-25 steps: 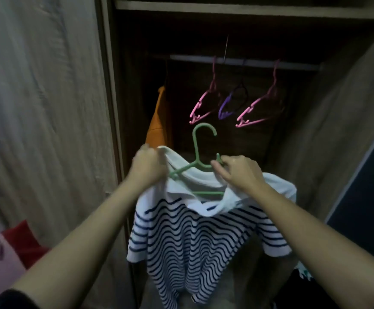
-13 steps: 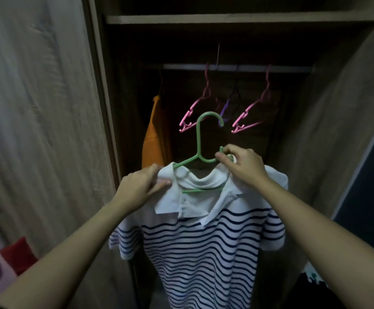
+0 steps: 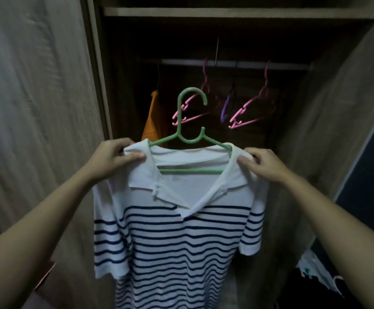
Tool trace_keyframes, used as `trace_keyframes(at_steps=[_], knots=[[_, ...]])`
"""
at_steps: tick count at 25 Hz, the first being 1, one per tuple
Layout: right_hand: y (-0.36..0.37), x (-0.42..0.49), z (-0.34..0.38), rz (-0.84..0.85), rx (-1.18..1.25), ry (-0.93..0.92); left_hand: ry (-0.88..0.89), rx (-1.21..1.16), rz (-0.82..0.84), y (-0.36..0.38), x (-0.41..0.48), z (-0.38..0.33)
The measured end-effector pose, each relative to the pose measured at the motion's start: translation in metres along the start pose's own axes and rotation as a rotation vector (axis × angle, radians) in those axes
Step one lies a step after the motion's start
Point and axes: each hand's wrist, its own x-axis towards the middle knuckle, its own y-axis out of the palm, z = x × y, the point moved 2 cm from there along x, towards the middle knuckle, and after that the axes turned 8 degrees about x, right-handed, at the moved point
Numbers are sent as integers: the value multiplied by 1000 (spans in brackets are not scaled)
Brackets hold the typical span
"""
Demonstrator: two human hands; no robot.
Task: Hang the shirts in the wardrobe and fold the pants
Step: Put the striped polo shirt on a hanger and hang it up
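A white polo shirt with navy stripes (image 3: 177, 237) hangs spread on a green plastic hanger (image 3: 191, 139), held up in front of the open wardrobe. My left hand (image 3: 112, 157) pinches the shirt's left shoulder and my right hand (image 3: 261, 163) pinches its right shoulder. The hanger's hook points up, well below the wardrobe rail (image 3: 226, 63). The lower bar of the hanger shows through the open collar.
On the rail hang two empty pink hangers (image 3: 246, 112), a purple one (image 3: 226, 105) and an orange garment (image 3: 152, 123) at the left. A shelf (image 3: 226, 12) runs above. The wooden wardrobe door (image 3: 36, 108) stands at my left, a side panel at my right.
The shirt went from bunched to squared on the hanger. My right hand moved from the hanger's neck to the right shoulder, my left to the left shoulder, and the shirt rose.
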Motion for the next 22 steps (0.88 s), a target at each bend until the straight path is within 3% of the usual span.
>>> trace_keyframes(at_steps=[5,9,11,13,15,17,20,22], knots=[[-1,-27,-38,183,232,298,-87,-123,-20,-42,6,19],[-5,-36,-54,108,68,422,-158,-179,-29,-56,2,28],[-8,-31,-54,259,-142,490,-154,-195,-9,-54,0,26],[-8,-19,-36,320,-262,411,-150,-220,-4,-50,-2,27],[-7,-4,2,100,-30,180,-155,-224,29,-42,-1,26],[-1,7,33,6,-13,-43,-132,-200,76,-34,2,20],[15,19,44,90,-105,-118,-93,-176,113,-32,6,11],[25,24,40,61,-59,-121,-84,-51,261,-37,5,11]])
